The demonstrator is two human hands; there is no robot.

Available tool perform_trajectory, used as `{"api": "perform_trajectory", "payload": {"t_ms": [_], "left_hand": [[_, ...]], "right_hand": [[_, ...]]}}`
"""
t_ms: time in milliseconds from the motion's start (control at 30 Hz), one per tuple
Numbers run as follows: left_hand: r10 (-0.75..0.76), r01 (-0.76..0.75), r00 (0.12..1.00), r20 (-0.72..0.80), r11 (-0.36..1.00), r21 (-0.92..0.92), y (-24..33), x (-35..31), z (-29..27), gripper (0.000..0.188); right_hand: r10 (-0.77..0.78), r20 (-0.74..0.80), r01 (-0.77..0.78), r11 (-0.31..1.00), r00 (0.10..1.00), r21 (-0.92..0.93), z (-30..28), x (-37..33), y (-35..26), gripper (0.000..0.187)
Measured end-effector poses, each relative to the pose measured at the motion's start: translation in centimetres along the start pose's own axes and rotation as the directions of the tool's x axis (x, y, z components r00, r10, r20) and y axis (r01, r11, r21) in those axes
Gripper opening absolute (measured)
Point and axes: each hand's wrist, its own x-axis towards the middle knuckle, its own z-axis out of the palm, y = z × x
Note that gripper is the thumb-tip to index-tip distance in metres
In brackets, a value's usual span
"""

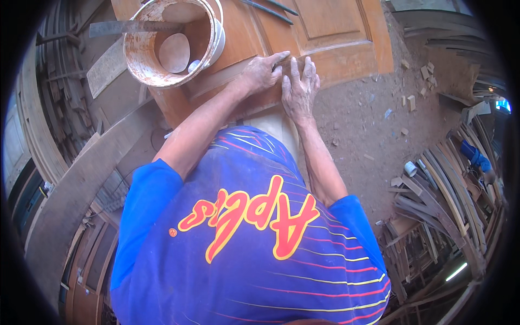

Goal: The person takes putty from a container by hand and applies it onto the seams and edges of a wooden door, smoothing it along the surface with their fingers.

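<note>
A wooden panel door (341,62), orange-brown with raised panels, lies in front of me. My left hand (260,74) rests near its lower rail, index finger reaching right and the other fingers bent in. Whatever lies between its finger and thumb is too small to make out. Beside it, my right hand (300,89) lies palm down with stretched, slightly spread fingers pressing on the wood. Pale dust coats both hands. Left of them a white bucket (132,65), smeared reddish brown inside, stands on the door. A flat metal strip (130,28) crosses its rim, and a round pale disc (174,53) sits inside.
Two dark thin bars (268,11) lie on the door's far part. Wood offcuts (411,103) are scattered on the dirt floor (357,130) at right. Stacked timber (449,184) lines the right side, and long boards (40,130) stand at left.
</note>
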Motion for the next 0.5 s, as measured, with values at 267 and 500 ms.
{"api": "perform_trajectory", "payload": {"t_ms": [267, 500], "left_hand": [[0.008, -0.008, 1.000, 0.016, 1.000, -0.007, -0.4, 0.5, 0.1, 0.054], [0.039, -0.039, 0.999, 0.001, 0.999, -0.015, -1.0, 0.8, 0.2, 0.058]], "right_hand": [[0.060, 0.025, -0.060, 0.998, 0.998, 0.012, -0.1, 0.1, 0.2, 0.061], [0.043, -0.038, -0.042, 0.998, 0.998, 0.045, -0.2, 0.7, 0.4, 0.061]]}}
